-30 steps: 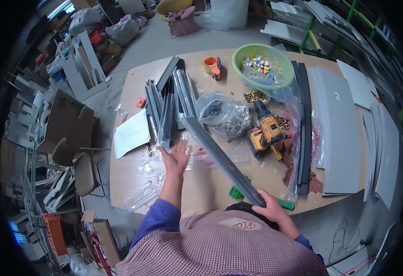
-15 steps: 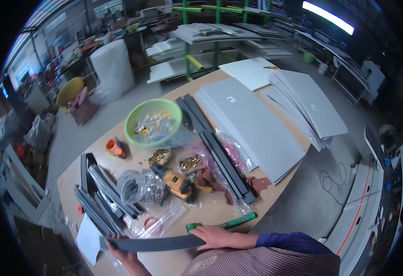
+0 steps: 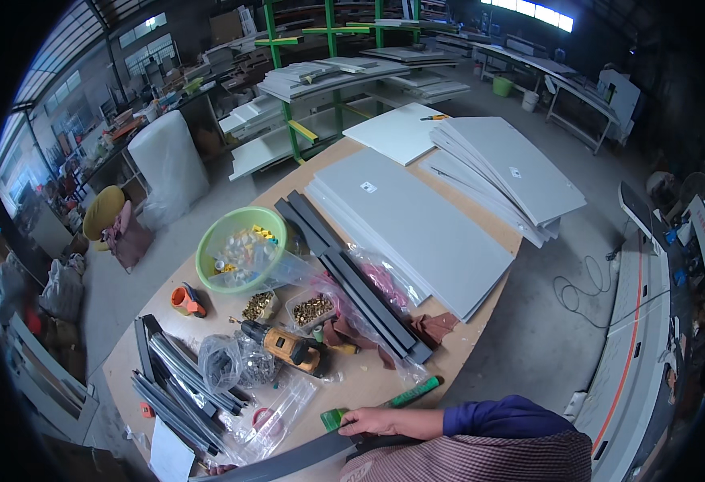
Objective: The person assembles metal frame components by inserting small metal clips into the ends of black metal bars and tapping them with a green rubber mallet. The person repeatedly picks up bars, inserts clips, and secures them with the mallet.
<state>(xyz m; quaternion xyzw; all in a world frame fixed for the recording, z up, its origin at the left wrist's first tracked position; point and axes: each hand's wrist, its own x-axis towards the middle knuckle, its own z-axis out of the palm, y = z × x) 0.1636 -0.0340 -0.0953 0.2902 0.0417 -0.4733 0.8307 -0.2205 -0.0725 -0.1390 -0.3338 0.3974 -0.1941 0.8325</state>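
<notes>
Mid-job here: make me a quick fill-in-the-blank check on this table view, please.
1. The right hand grips a long strip coloured dark ____.
2. The round bowl holding small yellow and white pieces is light ____.
3. In the picture, the orange tape dispenser sits to the ____ (left/right) of the drill.
4. The big panel stack lies to the ____ (left/right) of the bowl.

Missing words: grey; green; left; right.

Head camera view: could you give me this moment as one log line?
right hand: holding grey strip | left hand: near strip's other end, mostly hidden, grip unclear | table: drill, green bowl
</notes>
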